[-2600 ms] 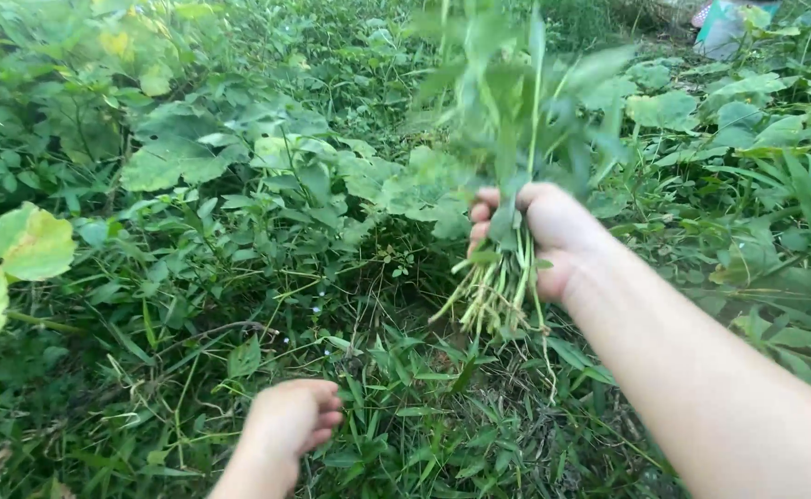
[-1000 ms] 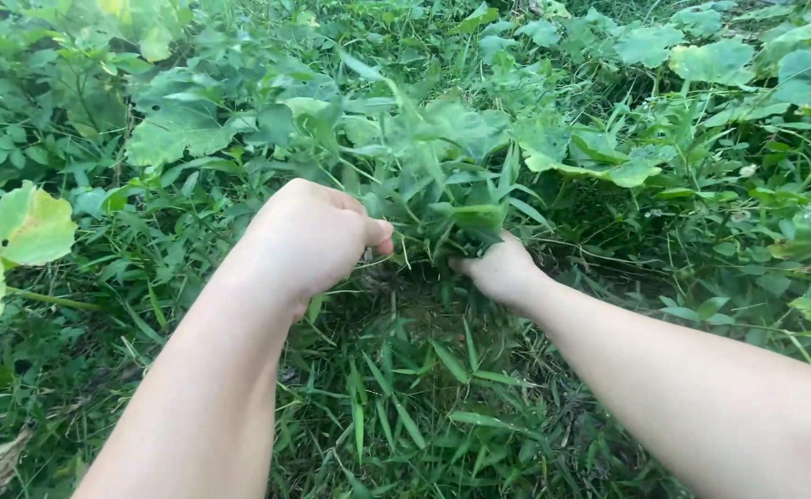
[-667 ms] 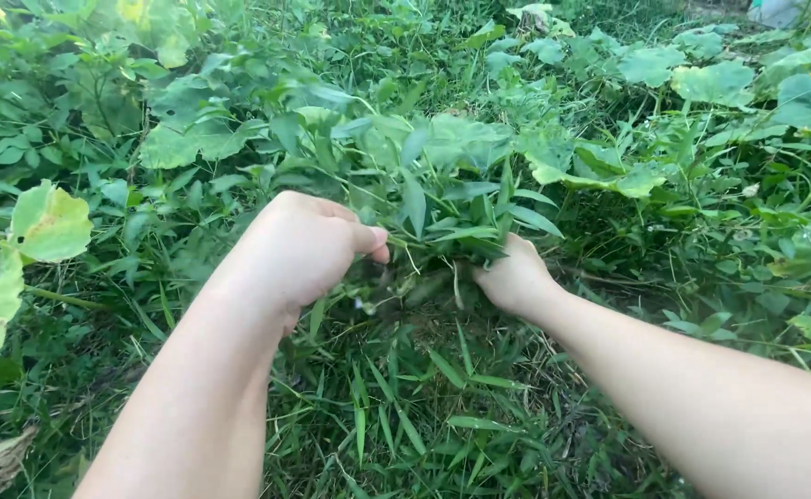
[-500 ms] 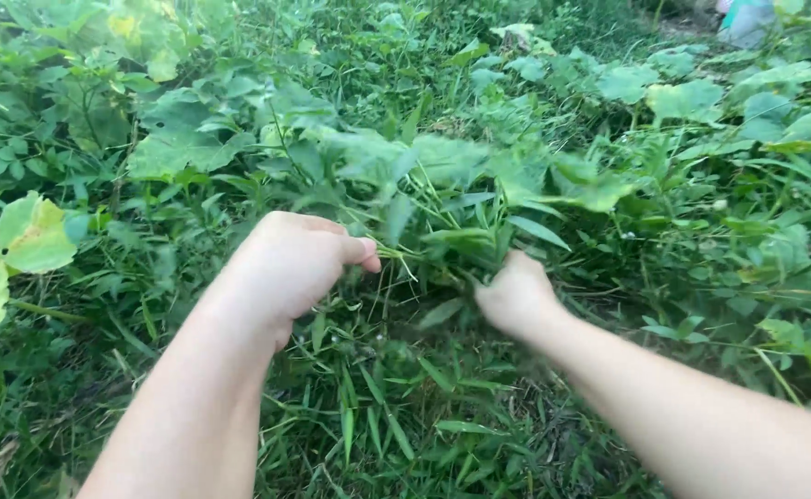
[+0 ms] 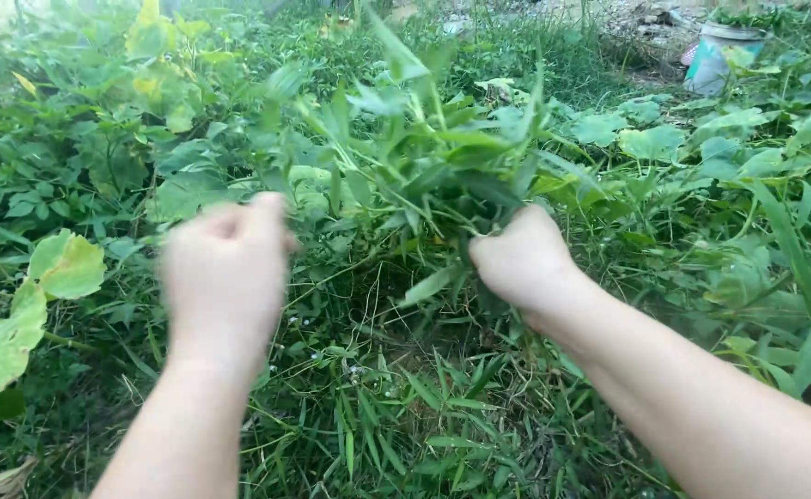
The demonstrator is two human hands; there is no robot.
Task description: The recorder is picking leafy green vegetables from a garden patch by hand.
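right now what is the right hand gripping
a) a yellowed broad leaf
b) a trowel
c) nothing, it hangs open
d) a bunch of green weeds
d: the right hand is closed in a fist around the stems of a bunch of green weeds that fan up above it, while the blurred left hand is apart from that bunch.

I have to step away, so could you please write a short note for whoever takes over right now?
Right hand: fist shut on a bunch of pulled grassy weeds, held up above the ground.
Left hand: blurred, loosely curled, holding nothing I can make out.
Done: one bunch is up.
Left: thick grass and broad-leaved vines all around. A pale container stands far right.
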